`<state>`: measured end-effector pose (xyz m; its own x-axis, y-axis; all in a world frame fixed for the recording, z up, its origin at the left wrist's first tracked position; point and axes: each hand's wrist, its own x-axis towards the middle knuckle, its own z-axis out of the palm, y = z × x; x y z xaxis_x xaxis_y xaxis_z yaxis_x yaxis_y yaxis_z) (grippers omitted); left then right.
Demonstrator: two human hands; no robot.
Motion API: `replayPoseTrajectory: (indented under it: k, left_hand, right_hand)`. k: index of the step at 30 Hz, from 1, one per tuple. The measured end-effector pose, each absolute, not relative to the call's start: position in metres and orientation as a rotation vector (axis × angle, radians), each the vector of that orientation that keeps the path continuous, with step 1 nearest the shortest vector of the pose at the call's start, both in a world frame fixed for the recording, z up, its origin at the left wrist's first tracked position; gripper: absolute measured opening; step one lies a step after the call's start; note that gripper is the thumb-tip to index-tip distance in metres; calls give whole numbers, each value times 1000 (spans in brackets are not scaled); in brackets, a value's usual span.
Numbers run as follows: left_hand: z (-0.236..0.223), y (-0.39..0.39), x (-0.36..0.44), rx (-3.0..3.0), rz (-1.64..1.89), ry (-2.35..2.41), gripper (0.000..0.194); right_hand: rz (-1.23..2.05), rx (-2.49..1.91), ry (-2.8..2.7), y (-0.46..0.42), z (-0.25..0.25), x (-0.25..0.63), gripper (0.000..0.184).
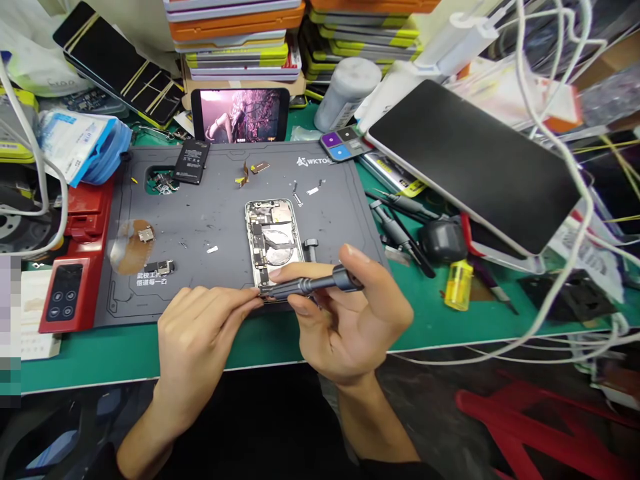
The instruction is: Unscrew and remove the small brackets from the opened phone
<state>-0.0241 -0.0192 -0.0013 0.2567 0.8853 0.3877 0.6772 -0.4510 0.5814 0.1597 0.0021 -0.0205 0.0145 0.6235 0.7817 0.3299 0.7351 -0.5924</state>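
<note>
An opened phone housing (280, 233) with its inner parts bare lies on a dark grey work mat (210, 220). My right hand (355, 313) grips a dark screwdriver (310, 285), the index fingertip on its end cap and its tip at the phone's near left corner. My left hand (205, 327) has its thumb and fingers pinched together at that same corner; whether they hold a small part or just the phone's edge is hidden. Another dark screwdriver (311, 248) stands or lies just right of the phone. A loose phone battery (192, 161) rests at the mat's upper left.
Small screws, flex cables (243, 175) and metal bits are scattered over the mat. A lit phone (240, 115) leans behind it. To the right are tools, a yellow-handled screwdriver (458, 285), a large tablet-like panel (470, 160) and loose white cables (565, 267). A red device (67, 293) borders the left.
</note>
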Motion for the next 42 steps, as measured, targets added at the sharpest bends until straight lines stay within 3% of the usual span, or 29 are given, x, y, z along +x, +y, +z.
replayPoseTrajectory:
  k: [10,18,27,36,42]
  left_hand:
    - [0,-21,-24,2221,1011,1482,8]
    - [-2,-28,-24,2001,1236,1652,10]
    - [0,-27,-23,1970,1128,1643,37]
    - [-1,-24,-23,2030,1055,1651,41]
    - [1,-23,-23,2071,1037,1639,42]
  right_hand:
    - [266,-813,-1579,2,-21,158,65]
    - [117,-859,-1624,9,-25,159,71]
    - [53,-861,-1706,11,-26,157,68]
    - [124,-885,-1746,8,-26,157,70]
    - [-1,-885,-1785,9,-22,158,69]
